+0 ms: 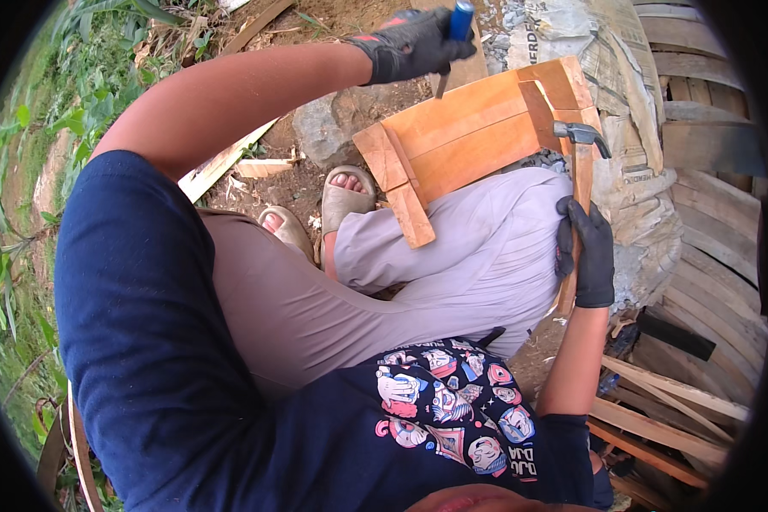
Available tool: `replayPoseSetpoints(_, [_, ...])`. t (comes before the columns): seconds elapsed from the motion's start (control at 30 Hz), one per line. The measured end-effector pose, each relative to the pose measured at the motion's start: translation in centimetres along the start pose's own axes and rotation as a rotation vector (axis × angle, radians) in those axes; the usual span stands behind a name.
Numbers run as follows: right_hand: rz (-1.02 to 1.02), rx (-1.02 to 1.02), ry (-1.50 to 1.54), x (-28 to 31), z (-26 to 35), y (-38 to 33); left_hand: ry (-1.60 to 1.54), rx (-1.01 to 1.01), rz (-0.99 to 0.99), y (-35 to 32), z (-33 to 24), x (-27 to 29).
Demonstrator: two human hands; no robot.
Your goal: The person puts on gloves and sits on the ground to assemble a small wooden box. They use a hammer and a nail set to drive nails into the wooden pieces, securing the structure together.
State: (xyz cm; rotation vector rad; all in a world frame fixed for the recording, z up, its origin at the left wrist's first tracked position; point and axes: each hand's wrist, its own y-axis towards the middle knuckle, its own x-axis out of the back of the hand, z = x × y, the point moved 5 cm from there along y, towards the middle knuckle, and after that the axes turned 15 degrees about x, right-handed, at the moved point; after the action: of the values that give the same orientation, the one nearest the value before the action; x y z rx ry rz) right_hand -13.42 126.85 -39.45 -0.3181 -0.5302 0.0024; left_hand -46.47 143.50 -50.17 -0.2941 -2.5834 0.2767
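My left hand, in a black glove with red marks, is closed round a blue-handled chisel. Its metal blade points down just above the far edge of an orange-brown wooden panel. Shorter boards cross the panel at both ends, and it lies slantwise beyond my knee. In my right hand, also gloved in black, is the wooden handle of a claw hammer. The hammer stands beside my right knee, head away from me, close to the panel's right end. Chisel and panel appear apart.
A grey rock sits left of the panel, near my sandalled feet. Pale sacks lie to the right, against stacked boards. Loose wood strips are piled at lower right. Green plants grow along the left.
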Motion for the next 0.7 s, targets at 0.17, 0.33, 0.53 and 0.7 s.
replayPoseSetpoints(0.17, [-0.017,0.002,0.018,0.0,0.0,0.1,0.113,-0.094,0.157,-0.6,-0.8,-2.9])
replayPoseSetpoints(0.33, [-0.009,0.017,0.003,0.0,0.1,0.2,0.116,-0.109,0.178,-0.7,-1.4,-3.7])
replayPoseSetpoints(0.53, [-0.010,0.024,-0.013,-0.1,0.1,0.3,0.116,-0.172,0.121,0.5,-1.0,-4.1])
replayPoseSetpoints(0.7, [-0.010,0.017,-0.012,-0.2,0.0,0.3,0.126,-0.121,0.156,0.7,-0.6,-4.0])
